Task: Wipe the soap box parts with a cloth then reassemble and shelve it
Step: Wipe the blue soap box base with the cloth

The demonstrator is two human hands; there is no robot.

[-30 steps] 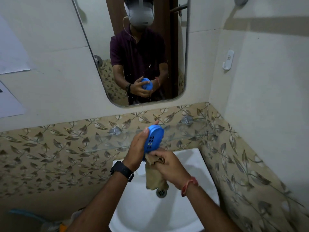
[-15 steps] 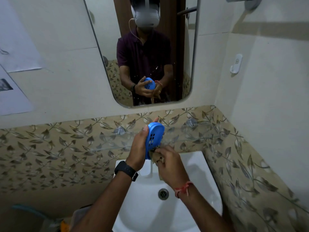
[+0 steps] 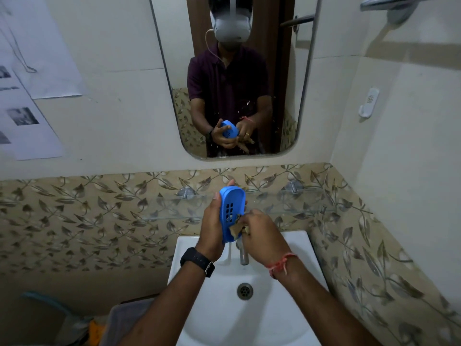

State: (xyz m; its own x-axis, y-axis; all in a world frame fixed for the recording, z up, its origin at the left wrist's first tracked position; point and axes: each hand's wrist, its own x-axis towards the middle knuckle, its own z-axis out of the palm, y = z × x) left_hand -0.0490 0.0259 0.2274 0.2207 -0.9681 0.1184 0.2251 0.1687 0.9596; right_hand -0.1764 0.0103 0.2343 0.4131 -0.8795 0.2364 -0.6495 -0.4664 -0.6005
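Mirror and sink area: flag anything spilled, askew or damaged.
Nothing stands out as broken or spilled. The mirror carries small specks low on the glass. The left hand holds the blue soap box part while the right hand presses the cloth to it.

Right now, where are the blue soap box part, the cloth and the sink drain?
Blue soap box part [image 3: 230, 208], head view: slotted face.
Cloth [image 3: 235, 229], head view: tan fold.
Sink drain [image 3: 245, 291], head view: metal grate.

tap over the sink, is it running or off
Off, as far as the view shows: no stream falls from the tap spout into the sink, and the bowl around the drain looks dry.
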